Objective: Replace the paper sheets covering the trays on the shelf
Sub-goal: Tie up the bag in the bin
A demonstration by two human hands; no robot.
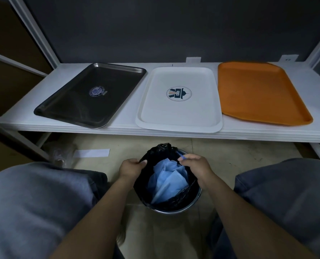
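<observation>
Pinching the black liner (163, 148) at its edges, the left hand (131, 168) and right hand (193, 166) are holding it open, probably to seat the crumpled blue sheets (167, 181) lying between them.

My left forearm (99, 212) and right forearm (230, 206) reach forward and down. My left hand (131, 168) and right hand (193, 164) are knuckles-up, fingers curled, each pinching the black bag (161, 149) rim.

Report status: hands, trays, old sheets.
Left hand and right hand grip the rim of the black bag. Blue sheets crumpled inside it. Metal tray, white tray, orange tray bare on shelf. No fresh sheets in view.
</observation>
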